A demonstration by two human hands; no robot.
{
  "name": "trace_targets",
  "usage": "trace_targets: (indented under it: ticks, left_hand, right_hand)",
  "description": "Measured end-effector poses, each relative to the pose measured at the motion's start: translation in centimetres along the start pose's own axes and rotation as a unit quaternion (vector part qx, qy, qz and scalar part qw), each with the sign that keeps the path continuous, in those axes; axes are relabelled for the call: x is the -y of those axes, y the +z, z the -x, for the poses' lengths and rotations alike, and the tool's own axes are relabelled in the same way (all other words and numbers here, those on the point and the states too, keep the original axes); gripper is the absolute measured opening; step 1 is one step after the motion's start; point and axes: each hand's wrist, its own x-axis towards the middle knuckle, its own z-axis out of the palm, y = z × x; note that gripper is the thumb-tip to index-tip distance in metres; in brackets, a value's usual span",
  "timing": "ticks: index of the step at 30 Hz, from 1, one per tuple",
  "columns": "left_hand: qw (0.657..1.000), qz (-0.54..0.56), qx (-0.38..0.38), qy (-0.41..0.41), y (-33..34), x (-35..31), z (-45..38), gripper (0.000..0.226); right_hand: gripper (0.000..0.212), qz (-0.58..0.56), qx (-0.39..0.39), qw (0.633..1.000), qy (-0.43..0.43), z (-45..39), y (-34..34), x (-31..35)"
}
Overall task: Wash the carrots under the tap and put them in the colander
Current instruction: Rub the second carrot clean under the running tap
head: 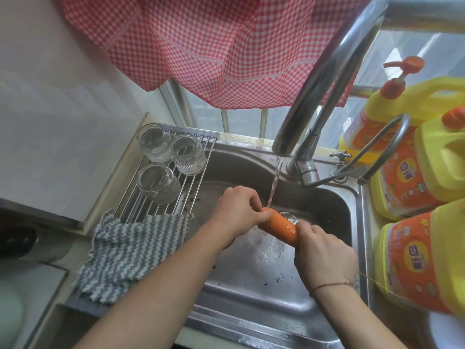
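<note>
**Item: carrot under rinse**

Wet orange carrot (pixel 279 227), held over the stainless steel sink (pixel 254 280); long axis far-left to near-right. Far end under the chrome tap (pixel 324 79) stream, pinched by left hand (pixel 237 212). Near end wrapped in right hand (pixel 324 255). Colander not in view.

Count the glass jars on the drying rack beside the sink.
3. Two stand side by side at the far end of the rack: far-left jar and far-right jar. The near jar stands just in front of them. None seems hidden.
</note>
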Motion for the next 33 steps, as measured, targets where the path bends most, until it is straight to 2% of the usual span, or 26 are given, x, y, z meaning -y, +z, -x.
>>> trace_targets:
  ticks: [5, 11, 14, 17, 21, 24, 33]
  left_hand:
    - [0.998, 0.061, 0.007, -0.022, 0.7, 0.5, -0.2, 0.015]
    - [0.998, 0.051, 0.02, -0.036, 0.7, 0.2, -0.3, 0.011]
    - [0.997, 0.056, -0.012, -0.044, 1.0, -0.1, -0.1, 0.01]
    - [0.99, 0.115, -0.027, -0.081, 1.2, -0.2, 0.1, 0.012]
    - [0.959, 0.239, 0.021, -0.149, 1.1, -0.4, 0.5, 0.016]
    - [0.938, 0.301, 0.05, -0.166, 1.1, -0.2, 0.4, 0.02]
    - [0.945, 0.291, 0.018, -0.147, 1.5, -0.2, 0.5, 0.017]
  right_hand:
    - [0.016, -0.001, -0.001, 1.0, 0.002, -0.2, 0.3, -0.2]
    - [0.018, 0.004, -0.023, 1.0, -0.005, -0.5, 0.2, -0.5]
    - [0.021, -0.006, -0.016, 1.0, -0.01, -0.6, 0.4, -0.2]
    - [0.021, -0.015, -0.002, 1.0, -0.01, -0.7, 0.9, -0.3]
    - [0.021, -0.008, -0.012, 1.0, -0.018, -0.9, 0.9, -0.4]
    - [0.022, -0.001, -0.022, 1.0, -0.022, -0.8, 0.7, -0.4]
    - [0.02, -0.024, -0.04, 0.999, -0.016, -0.5, 0.7, -0.4]
